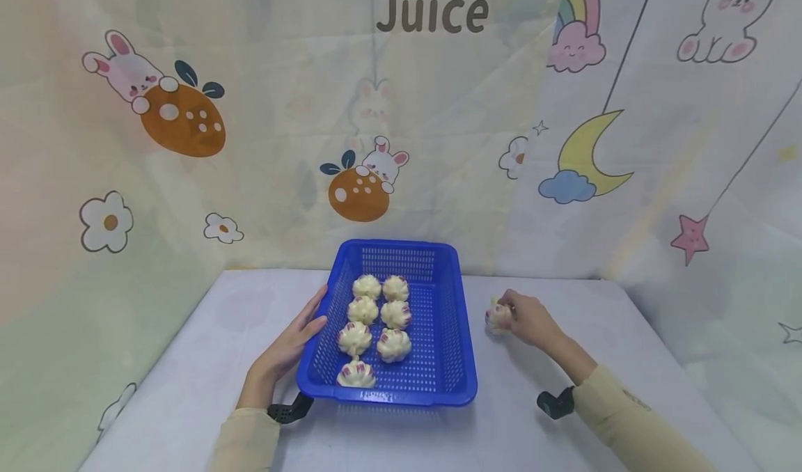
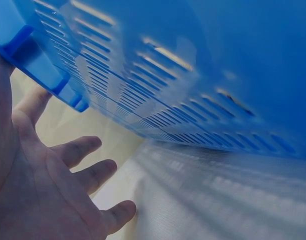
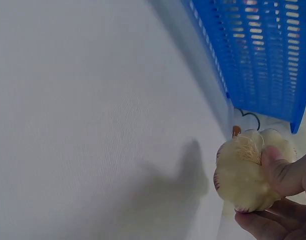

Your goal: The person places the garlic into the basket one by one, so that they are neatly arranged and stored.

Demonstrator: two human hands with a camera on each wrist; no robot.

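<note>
A blue plastic basket (image 1: 465,347) with slotted walls stands mid-table, and several whitish garlic bulbs (image 1: 393,345) with purple streaks lie in two rows over its left half. My left hand (image 1: 289,347) is at the basket's left side, its fingers extended; the left wrist view shows fingertips at the rim (image 2: 38,75) and other fingers spread below it. To the right of the basket, my right hand (image 1: 532,321) pinches one more garlic bulb (image 3: 243,172) between thumb and fingers. Its root tuft faces the right wrist camera, and a shadow falls on the table beside it.
The white table (image 1: 520,388) reaches back to a hanging cloth (image 1: 282,145) printed with rabbits, flowers and a moon. Black wrist camera mounts (image 1: 556,402) stick out below both wrists, the left one near the basket's front left corner.
</note>
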